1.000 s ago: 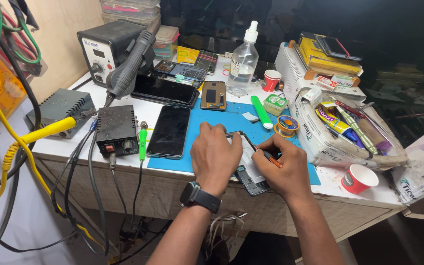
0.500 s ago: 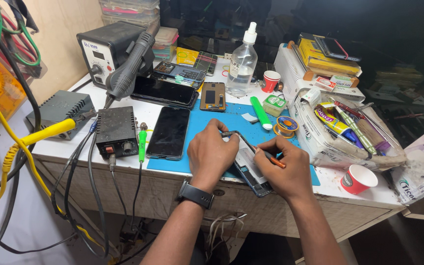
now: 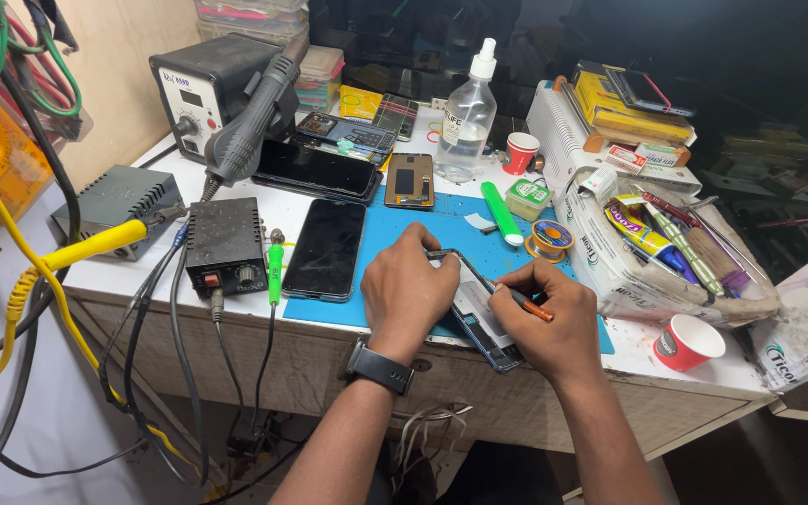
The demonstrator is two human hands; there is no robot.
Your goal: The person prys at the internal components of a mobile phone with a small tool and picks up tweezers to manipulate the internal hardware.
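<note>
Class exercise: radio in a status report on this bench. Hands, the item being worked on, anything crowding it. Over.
Left hand pressing down on opened phone. Right hand holding orange-tipped tool at its edge. Phone lies on blue mat, overhanging bench front. Solder reel close behind; nothing blocking.

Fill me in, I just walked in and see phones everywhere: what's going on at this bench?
A person is working on an opened phone at the front edge of a blue mat. The left hand presses down on the phone's upper part, while the right hand holds a thin orange-tipped tool against it. Another dark phone lies face up to the left, beside a small black power box.
</note>
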